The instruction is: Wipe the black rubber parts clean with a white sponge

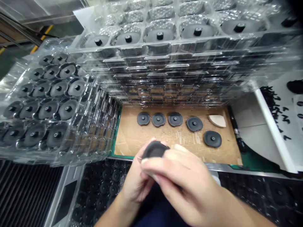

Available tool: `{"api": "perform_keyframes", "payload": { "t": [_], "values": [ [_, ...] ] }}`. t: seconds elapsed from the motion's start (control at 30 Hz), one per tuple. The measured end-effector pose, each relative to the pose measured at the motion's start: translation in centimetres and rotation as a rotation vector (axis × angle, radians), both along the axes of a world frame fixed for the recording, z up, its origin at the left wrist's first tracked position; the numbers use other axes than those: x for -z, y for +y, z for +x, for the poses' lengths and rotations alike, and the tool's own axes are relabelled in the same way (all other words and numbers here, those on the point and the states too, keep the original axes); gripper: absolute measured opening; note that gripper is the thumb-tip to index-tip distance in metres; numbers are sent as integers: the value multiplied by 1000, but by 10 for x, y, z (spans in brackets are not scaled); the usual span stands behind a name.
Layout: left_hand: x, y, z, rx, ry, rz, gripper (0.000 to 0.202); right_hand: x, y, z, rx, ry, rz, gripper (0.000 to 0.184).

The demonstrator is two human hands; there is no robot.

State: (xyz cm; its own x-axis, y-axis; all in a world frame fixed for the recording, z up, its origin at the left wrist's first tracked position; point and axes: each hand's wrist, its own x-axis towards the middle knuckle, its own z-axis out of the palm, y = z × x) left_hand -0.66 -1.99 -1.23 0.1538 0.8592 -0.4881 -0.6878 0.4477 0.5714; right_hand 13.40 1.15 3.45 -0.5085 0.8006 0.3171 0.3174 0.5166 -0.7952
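My left hand is closed around the edge of a round black plastic disc, tilted above the front edge of the cardboard. My right hand comes across it from the right, fingers bent and thumb and fingertips pinched together at the disc's near rim. Whatever lies between those fingertips is hidden. Beyond the hands, several similar black discs lie apart on the cardboard sheet, each with a small central stub; one disc is nearest to my right hand. Behind it rests a pale wedge-shaped piece.
Tall stacked clear trays holding discs rise at the back. Another tray stack stands at the left. A white-edged bin wall is at right, beside small loose black parts. More discs in trays sit below.
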Motion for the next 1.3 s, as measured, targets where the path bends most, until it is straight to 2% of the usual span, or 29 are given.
{"api": "perform_keyframes", "payload": {
  "t": [0.03, 0.1, 0.17, 0.23, 0.27, 0.37, 0.4, 0.47, 0.53, 0.6, 0.67, 0.73, 0.8, 0.93, 1.0, 1.1, 1.2, 1.3],
  "values": [
    [1, 0, -2, 2, -20, 15, 54, -1, -2, 6, -41, -26, -50, 21],
    [1, 1, -5, 26, -37, 32, 59, -3, -6, 15, 11, -114, -90, 21],
    [-2, 2, -4, 56, -20, 11, 60, -6, -7, 19, 147, -208, -27, 20],
    [-7, 3, -1, 70, 17, -38, 58, -10, -2, 15, 237, -260, 107, 23],
    [-10, 3, 0, 71, 35, -64, 56, -12, 3, 12, 208, -251, 169, 27],
    [-14, 3, 1, 82, 47, -69, 47, -8, 26, 7, -81, -90, 220, 33],
    [-13, 3, 0, 91, 12, -54, 47, -2, 33, 7, -119, -34, 199, 32],
    [-9, 2, -4, 113, -96, -50, 50, 22, 44, 11, -9, 22, 79, 27],
    [-2, 1, -7, 119, -206, -66, 54, 56, 47, 16, 153, 4, -110, 23],
    [3, 1, -10, 114, -269, -72, 56, 93, 42, 21, 188, -45, -261, 22],
    [6, 1, -12, 113, -292, -64, 57, 121, 33, 25, 205, -92, -288, 23],
    [6, 2, -13, 133, -293, -65, 56, 130, 25, 30, 261, -101, -271, 26],
    [4, 3, -14, 150, -302, -50, 56, 123, 19, 34, 318, -86, -257, 27],
    [1, 3, -15, 142, -296, -13, 58, 94, 10, 35, 345, -68, -261, 23],
    [3, 3, -15, 139, -201, 57, 61, 92, 3, 32, 332, -85, -277, 22],
    [10, 2, -14, 99, 195, 337, 67, 102, -12, 27, 345, -124, -295, 22],
    [16, 0, -16, 104, 676, 656, 90, 106, -25, 27, 418, -143, -284, 24],
    [17, -1, -19, 122, 825, 747, 99, 91, -30, 33, 417, -101, -125, 37]
  ]
}}
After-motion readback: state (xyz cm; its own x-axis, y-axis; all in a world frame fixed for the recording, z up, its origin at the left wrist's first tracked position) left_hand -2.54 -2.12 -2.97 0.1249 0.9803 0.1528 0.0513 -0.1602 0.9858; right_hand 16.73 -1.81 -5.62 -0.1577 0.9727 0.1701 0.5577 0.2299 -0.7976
